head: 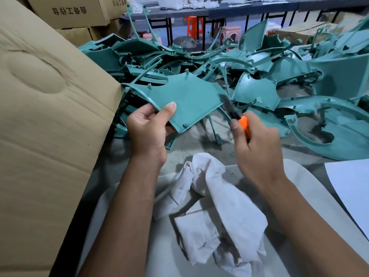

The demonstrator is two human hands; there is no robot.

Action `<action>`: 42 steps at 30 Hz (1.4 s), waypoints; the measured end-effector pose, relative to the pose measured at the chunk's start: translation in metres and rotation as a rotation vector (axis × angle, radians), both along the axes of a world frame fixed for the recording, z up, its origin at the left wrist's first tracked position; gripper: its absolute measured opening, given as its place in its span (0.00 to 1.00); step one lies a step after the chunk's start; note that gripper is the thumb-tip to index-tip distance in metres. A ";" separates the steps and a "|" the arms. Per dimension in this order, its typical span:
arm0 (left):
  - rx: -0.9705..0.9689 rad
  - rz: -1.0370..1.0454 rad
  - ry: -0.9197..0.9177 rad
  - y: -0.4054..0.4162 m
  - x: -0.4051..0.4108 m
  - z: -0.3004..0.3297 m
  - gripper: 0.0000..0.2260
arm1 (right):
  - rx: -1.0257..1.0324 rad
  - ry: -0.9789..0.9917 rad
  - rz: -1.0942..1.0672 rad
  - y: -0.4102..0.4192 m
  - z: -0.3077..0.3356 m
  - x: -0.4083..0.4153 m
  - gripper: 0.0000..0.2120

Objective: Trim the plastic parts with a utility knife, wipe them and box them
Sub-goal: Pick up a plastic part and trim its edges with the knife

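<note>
— While my left hand [147,128] pinches the teal plastic panel [185,100] at its lower left corner, thumb flat on the face and the other fingers curled behind, what does the right do?

— My right hand [257,148] is wrapped round the orange handle of the utility knife [235,114]; index finger lies along the top. Blade is out, dark, and its tip sits at the panel's right edge (touching or just short of it, I cannot tell; the blade is blurred).

— Panel position?

— Held up in the air, face toward me, tilted, small pegs standing along its upper and lower edges. It hangs in front of the pile of teal parts [249,64], which spreads over the grey floor [191,140] behind and to the right.

— Nearer in?

— White rag [215,212], crumpled, lies below and between my forearms on a pale rounded surface [311,192]. Neither hand touches it. White sheet [351,188] at the right edge.

— Box?

— Large cardboard box [44,124] fills the left side, its flap leaning just beside my left hand. More cartons [67,15] stacked behind it, printed characters on one.

— Background?

— Dark long tables [229,11] across the back, an orange stool [192,25] and a pink stool [231,32] under them.
</note>
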State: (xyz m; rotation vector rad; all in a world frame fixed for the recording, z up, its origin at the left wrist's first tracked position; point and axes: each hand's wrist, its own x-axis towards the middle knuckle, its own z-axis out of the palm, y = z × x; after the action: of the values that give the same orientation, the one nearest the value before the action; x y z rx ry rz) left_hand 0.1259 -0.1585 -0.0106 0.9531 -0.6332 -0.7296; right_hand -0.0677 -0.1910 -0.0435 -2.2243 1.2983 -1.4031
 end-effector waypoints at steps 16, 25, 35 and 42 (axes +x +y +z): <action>0.024 0.004 -0.039 0.001 0.006 -0.010 0.08 | 0.122 0.143 -0.274 -0.020 -0.007 -0.011 0.18; 0.020 0.024 -0.042 -0.002 0.008 -0.013 0.07 | 0.023 0.249 0.194 0.010 -0.004 0.011 0.15; -0.051 0.001 -0.105 0.001 0.007 -0.011 0.08 | 0.163 0.374 -0.406 -0.029 -0.014 -0.021 0.16; -0.123 -0.012 -0.294 0.000 -0.002 -0.014 0.12 | 0.276 0.461 -0.264 -0.022 -0.009 -0.017 0.20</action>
State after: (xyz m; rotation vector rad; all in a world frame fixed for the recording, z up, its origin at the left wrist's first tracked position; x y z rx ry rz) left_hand 0.1239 -0.1586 -0.0247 0.9508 -0.9318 -0.5583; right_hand -0.0842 -0.2125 -0.0520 -2.3201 1.8600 -0.7258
